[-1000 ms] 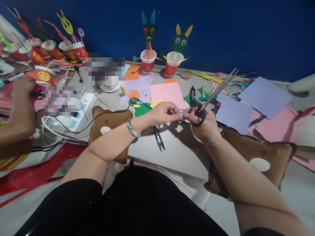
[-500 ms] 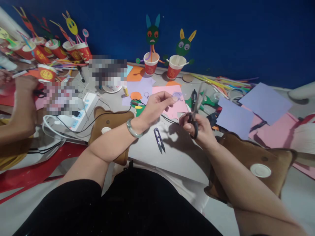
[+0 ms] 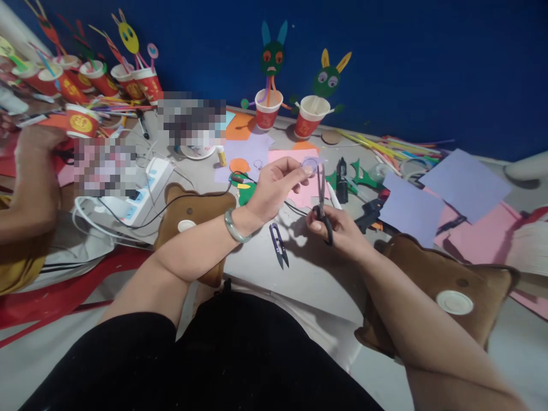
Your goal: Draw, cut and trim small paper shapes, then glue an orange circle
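The left hand holds its thumb and fingers together in a pinch, with no open gap, gripping a small pale purple paper piece marked with a dark curved line. The paper piece projects from the fingertips, above a square pink paper sheet. The fingers of the right hand are curled around the black handles of a pair of metal-bladed scissors. The scissor blades point away from the body and appear slightly parted; their tips stand at the right edge of the paper piece, though contact cannot be confirmed. A pair of dark purple thread snips lies on the light grey worktop, between the hands and the body. A black marker lies beyond the right hand.
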`<state>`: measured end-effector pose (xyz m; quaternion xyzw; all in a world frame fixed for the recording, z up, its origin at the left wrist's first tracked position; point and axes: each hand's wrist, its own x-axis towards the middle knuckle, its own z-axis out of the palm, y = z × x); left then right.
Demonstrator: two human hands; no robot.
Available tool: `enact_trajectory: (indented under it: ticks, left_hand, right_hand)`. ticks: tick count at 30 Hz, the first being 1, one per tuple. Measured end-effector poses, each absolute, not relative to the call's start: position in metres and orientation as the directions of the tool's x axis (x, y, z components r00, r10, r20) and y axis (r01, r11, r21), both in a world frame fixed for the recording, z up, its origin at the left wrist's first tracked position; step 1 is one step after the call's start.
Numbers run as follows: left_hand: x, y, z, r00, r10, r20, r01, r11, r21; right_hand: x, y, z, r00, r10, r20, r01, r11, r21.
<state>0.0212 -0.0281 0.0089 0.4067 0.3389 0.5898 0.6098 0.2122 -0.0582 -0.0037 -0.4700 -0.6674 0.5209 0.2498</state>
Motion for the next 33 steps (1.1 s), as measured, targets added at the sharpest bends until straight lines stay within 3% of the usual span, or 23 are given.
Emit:
enact_trajectory:
  ticks: [9, 33]
  left_hand:
    - [0.031, -0.038, -0.002, 0.223, 0.972, 0.068, -0.447, 0.039, 0.894]
    - [0.032, -0.041, 0.002, 0.245, 0.967, 0.070, -0.411, 0.038, 0.911]
  right_hand:
    - [0.214, -0.056, -0.011, -0.419, 0.906, -0.064, 0.303, 0.073, -0.950]
    - [0.215, -0.058, -0.014, -0.418, 0.907, -0.049, 0.268, 0.072, -0.961]
